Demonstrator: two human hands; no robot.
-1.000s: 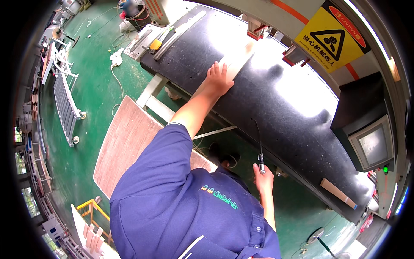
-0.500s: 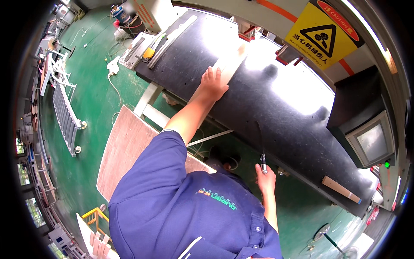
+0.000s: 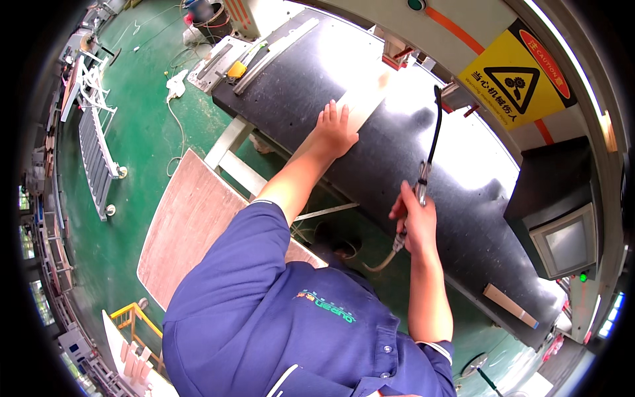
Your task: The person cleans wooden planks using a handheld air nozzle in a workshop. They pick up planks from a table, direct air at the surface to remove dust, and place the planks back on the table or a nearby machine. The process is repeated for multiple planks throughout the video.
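My left hand [image 3: 335, 135] lies with fingers stretched out on a pale wooden board [image 3: 362, 99], which rests on the black machine table [image 3: 390, 159]. The board slants away from me, and its far end fades into the glare. Wrapped in my right hand [image 3: 419, 225] is an air blow gun [image 3: 423, 177] with a metal body and a long, curved black nozzle. The nozzle points away from me, over the right part of the table. From the gun's lower end a tan hose [image 3: 382, 264] hangs down beside my wrist.
A brown-topped panel [image 3: 188, 225] stands near my left side. Metal rails [image 3: 278, 56] lie at the table's far left. A wooden strip [image 3: 509, 306] sits by its right edge, below a monitor [image 3: 562, 238]. Overhead runs a machine beam with a yellow warning sign [image 3: 512, 79].
My right hand has risen from beside the table edge and gone forward with the blow gun, its nozzle now over the table. My left hand stays on the board. The view has shifted slightly.
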